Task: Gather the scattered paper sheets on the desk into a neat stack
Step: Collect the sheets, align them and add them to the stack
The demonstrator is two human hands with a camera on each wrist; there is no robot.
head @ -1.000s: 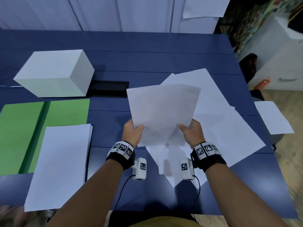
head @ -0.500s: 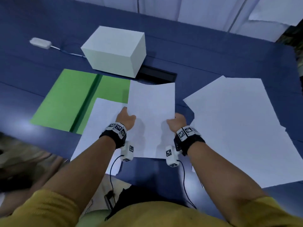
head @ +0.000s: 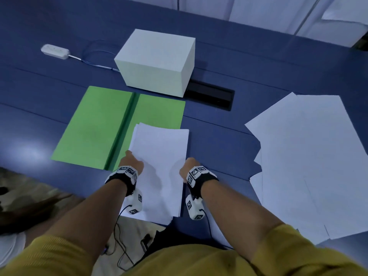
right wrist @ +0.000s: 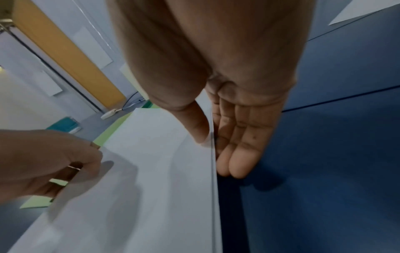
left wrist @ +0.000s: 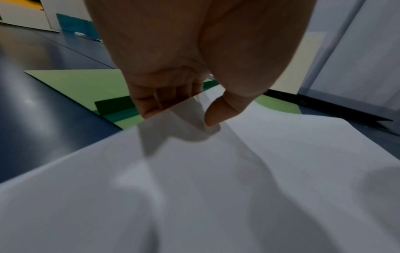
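Note:
Both hands hold one white paper sheet (head: 159, 156) just over the white stack (head: 175, 212) at the desk's near edge. In the left wrist view my left hand (left wrist: 179, 116) pinches the sheet's (left wrist: 238, 171) left edge, thumb on top and fingers underneath. In the right wrist view my right hand (right wrist: 216, 154) pinches the sheet's (right wrist: 151, 171) right edge, thumb above and straight fingers below. The sheet bows slightly between my left hand (head: 132, 162) and right hand (head: 188, 168). Several loose sheets (head: 308, 166) lie overlapping to the right.
A green open folder (head: 95, 126) lies under the stack's far left corner. Behind it are a white box (head: 157, 62), a black cable slot (head: 209, 96) and a white adapter (head: 54, 51) with its cord. Bare blue desk (head: 215, 148) separates the stack from the loose sheets.
Both hands carried the sheet left from above the loose sheets and lowered it over the stack beside the green folder. The head view swung left with them.

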